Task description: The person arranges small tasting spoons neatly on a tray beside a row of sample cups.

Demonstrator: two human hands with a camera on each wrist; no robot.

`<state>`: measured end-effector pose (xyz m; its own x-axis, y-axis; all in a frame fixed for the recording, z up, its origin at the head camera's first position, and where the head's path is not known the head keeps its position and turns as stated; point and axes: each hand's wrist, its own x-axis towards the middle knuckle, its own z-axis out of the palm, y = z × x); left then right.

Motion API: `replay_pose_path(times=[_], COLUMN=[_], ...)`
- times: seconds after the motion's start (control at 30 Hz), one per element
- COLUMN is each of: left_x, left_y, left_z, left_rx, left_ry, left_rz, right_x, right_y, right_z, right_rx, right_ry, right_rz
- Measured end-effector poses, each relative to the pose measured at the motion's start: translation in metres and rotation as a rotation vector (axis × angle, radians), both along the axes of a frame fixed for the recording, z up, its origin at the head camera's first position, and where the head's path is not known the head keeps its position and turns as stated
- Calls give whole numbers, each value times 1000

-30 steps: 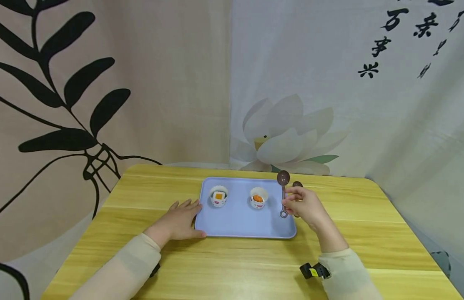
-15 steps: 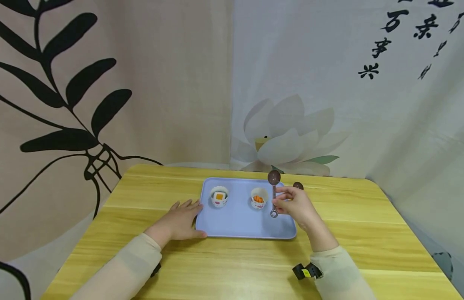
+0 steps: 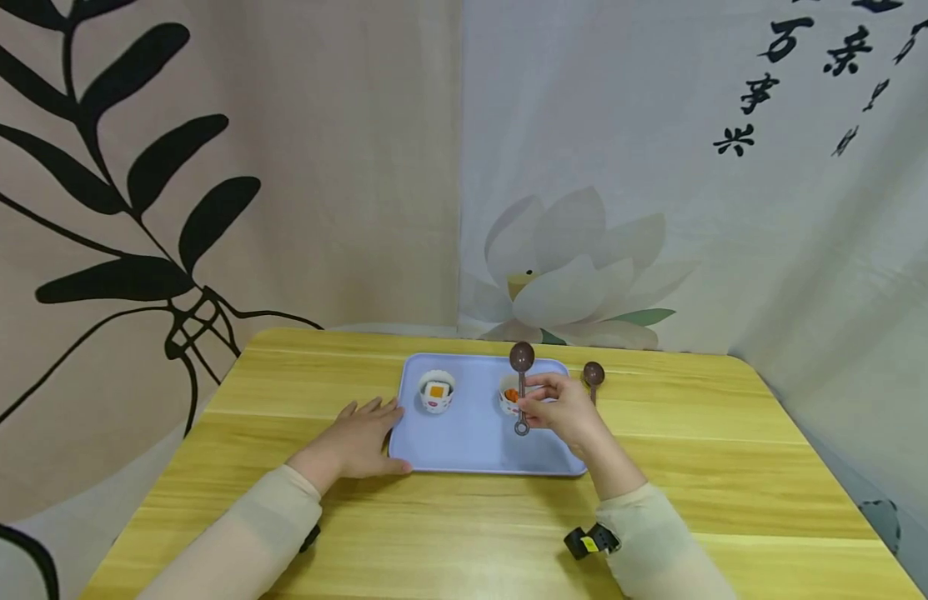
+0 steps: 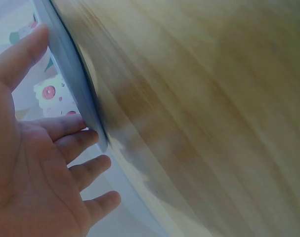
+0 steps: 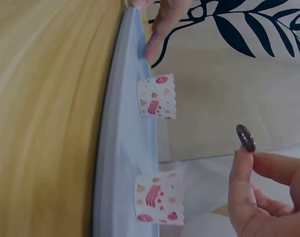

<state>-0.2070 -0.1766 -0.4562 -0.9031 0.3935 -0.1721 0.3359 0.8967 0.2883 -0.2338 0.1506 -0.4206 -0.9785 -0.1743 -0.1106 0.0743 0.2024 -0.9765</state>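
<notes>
One brown spoon [image 3: 521, 375] pinched upright in my right hand [image 3: 557, 408], over the orange-filled cup [image 3: 511, 395] on the blue tray [image 3: 471, 446]. Left hand [image 3: 358, 433] flat, steadying the tray edge. Best keep the spoon vertical and move slowly.

I see a second brown spoon [image 3: 593, 377] lying on the wooden table [image 3: 734, 467], right of centre, with printed curtains [image 3: 208, 167] behind.

A staged indoor set rather than a lived-in room: printed fabric backdrops with black leaves [image 3: 133, 167] and a lotus [image 3: 576, 267] surround one yellow wooden table [image 3: 734, 467].
</notes>
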Motion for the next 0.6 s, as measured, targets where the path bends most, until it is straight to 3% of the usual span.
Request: replay_pose_path(times=[0.6], left_x=[0], left_y=[-1], left_z=[-1], left_rx=[-8], left_ry=[-2], left_rz=[-3], right_x=[-7], right_y=[-34], right_z=[-16], right_rx=[-1], right_ry=[-10], right_rz=[-34])
